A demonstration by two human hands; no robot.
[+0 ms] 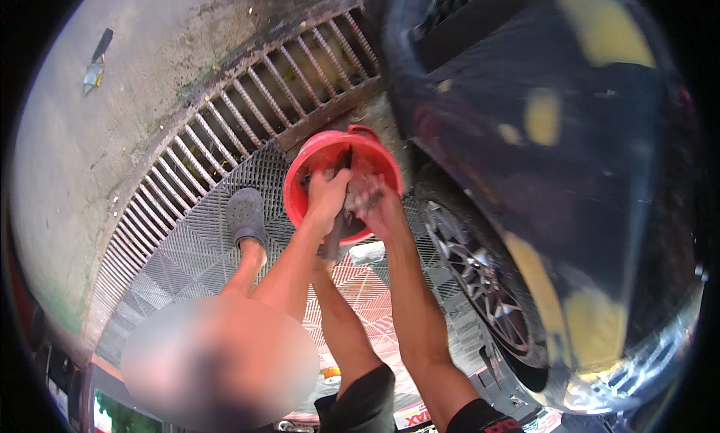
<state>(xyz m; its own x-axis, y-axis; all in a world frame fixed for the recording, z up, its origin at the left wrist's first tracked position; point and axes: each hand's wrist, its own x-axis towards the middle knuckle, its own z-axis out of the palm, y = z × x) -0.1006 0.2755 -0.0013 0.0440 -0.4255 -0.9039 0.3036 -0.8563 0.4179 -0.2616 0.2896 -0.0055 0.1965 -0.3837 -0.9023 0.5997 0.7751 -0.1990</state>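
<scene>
A dark, seemingly flat strip (pixel 336 233) slants across the red bucket (pixel 322 142).

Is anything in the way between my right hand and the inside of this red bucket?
Nothing visible blocks it: your right hand is at the open mouth of the red bucket, beside your left hand.

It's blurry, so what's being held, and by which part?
The left hand seems to hold a dark strip by its side, near the far end; the right hand is too blurred to tell.
</scene>
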